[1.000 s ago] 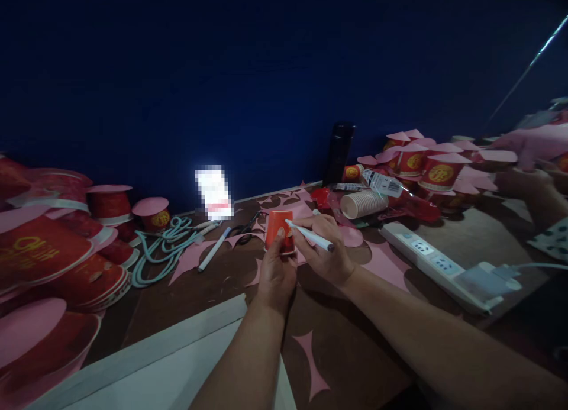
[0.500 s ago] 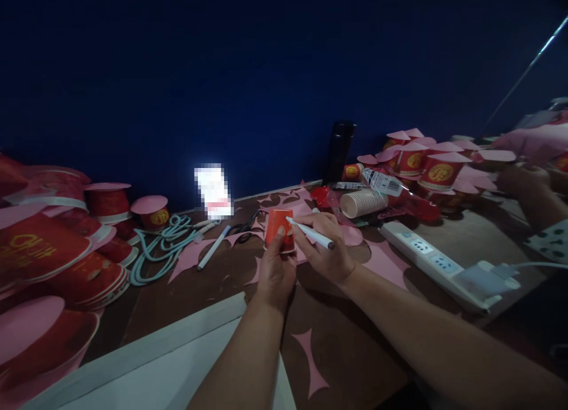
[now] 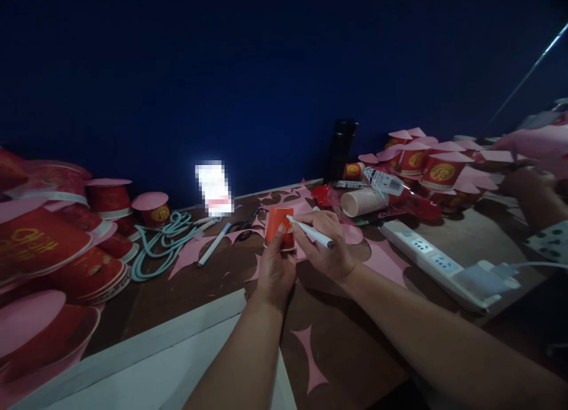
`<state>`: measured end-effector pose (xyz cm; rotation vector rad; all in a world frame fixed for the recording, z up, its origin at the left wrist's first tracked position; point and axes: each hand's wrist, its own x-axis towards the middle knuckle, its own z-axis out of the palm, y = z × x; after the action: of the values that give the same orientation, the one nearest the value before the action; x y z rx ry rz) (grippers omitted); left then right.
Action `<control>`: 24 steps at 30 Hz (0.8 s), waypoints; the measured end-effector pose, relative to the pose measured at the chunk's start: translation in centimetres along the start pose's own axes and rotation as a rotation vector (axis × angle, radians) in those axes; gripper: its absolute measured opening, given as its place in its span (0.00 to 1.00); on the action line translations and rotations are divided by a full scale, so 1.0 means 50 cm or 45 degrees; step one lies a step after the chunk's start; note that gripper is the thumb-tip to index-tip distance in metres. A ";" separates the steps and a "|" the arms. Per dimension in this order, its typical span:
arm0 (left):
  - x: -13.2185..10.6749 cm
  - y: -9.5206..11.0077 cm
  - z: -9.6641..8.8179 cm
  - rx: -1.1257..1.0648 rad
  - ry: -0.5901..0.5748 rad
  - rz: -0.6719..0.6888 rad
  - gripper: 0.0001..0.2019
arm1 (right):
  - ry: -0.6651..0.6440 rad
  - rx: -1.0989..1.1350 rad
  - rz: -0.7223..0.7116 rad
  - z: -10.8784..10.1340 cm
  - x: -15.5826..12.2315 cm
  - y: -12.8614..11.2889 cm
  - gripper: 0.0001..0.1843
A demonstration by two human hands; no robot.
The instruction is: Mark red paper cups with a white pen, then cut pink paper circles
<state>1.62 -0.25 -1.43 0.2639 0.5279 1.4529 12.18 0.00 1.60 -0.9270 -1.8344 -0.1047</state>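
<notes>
The left hand [image 3: 276, 268] held a red paper cup [image 3: 276, 216] above the table [image 3: 355, 333], its grip curled around the lower part, thumb pressed on the near side; the cup stood bottom-up, rolled rim downward. The right hand [image 3: 331, 244] had its grip pinched closed on a white marker [image 3: 316, 232], whose tip met the cup's side or hung just before it; which could not be told. A second marker [image 3: 213, 245] lay to the left, between a coiled pale-blue cable [image 3: 156, 253] and dark-handled scissors [image 3: 243, 235]. Pink paper offcuts [image 3: 312, 362] were scattered around the hands. Beyond the right hand lay a sleeve of nested cups [image 3: 366, 202], near an upright black flask [image 3: 341, 152], and a power strip [image 3: 399, 231] ran beside the right forearm. Red cups topped with pink paper discs [image 3: 451, 157] were piled at both sides. At the far right showed another person's dotted sleeve [image 3: 550, 242].
</notes>
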 end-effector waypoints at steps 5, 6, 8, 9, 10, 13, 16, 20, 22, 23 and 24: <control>-0.002 0.002 0.003 -0.024 0.057 0.003 0.12 | -0.002 -0.002 -0.009 0.000 0.000 -0.001 0.06; -0.001 0.001 0.002 -0.029 0.062 0.001 0.12 | -0.005 -0.006 -0.009 0.000 0.000 -0.002 0.06; 0.001 0.001 0.000 -0.033 0.065 0.001 0.13 | -0.012 -0.013 -0.011 0.000 -0.001 -0.002 0.06; 0.001 0.000 -0.001 -0.032 0.063 0.001 0.14 | -0.013 -0.017 -0.012 0.001 -0.001 -0.002 0.06; 0.002 0.000 -0.002 -0.031 0.062 0.002 0.14 | -0.013 -0.021 -0.012 0.001 -0.001 -0.003 0.06; 0.002 0.000 -0.002 -0.028 0.052 -0.011 0.15 | -0.026 -0.033 -0.011 0.000 -0.001 -0.004 0.06; 0.000 0.002 0.001 -0.039 0.049 -0.024 0.15 | -0.051 -0.037 -0.013 -0.001 0.000 -0.007 0.06; -0.002 0.004 0.007 -0.064 0.089 -0.013 0.12 | -0.059 -0.051 -0.012 -0.002 0.001 -0.010 0.05; -0.002 0.004 0.008 -0.067 0.091 -0.012 0.11 | -0.058 -0.055 -0.016 -0.001 0.000 -0.009 0.05; -0.002 0.004 0.008 -0.065 0.083 -0.018 0.11 | -0.058 -0.055 -0.020 -0.001 0.000 -0.009 0.05; -0.002 0.004 0.007 -0.062 0.071 -0.027 0.11 | -0.059 -0.055 -0.025 0.000 -0.001 -0.008 0.05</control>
<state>1.60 -0.28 -0.99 0.1790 0.5379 1.4535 11.93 -0.32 1.70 -0.9486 -1.8908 -0.1362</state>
